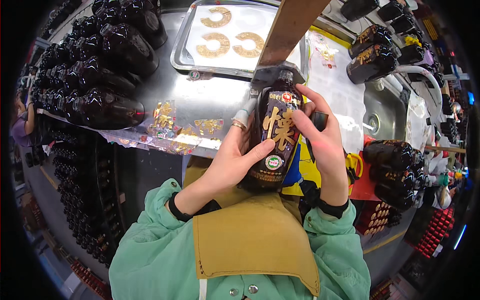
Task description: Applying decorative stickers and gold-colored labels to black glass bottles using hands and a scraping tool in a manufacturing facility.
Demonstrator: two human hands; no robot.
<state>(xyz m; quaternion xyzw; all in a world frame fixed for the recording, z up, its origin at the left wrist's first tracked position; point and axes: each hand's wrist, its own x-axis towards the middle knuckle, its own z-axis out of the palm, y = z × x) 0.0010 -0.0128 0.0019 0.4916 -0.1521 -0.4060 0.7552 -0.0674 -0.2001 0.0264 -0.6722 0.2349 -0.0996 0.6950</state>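
Observation:
A dark glossy bottle (280, 168) with gold lettering stands tilted before me, neck away. My left hand (234, 154) wraps its left side, thumb on the label beside a round green-and-white sticker (273, 162); pale covers are on some fingertips. From the right, my right hand (322, 127) grips the bottle too, index finger near the shoulder and thumb on the lettering. A small black piece (319, 120) shows within the right hand's fingers; its kind I cannot make out. The bottle's back is hidden.
Dark bottles (112, 108) crowd the left of the metal table (180, 95). Gold label scraps (165, 117) lie on it. A metal tray (177, 52) holds gold C-shaped labels; a brown board (290, 30) slants over it. Yellow-handled scissors (356, 167) and a sink (382, 107) are right.

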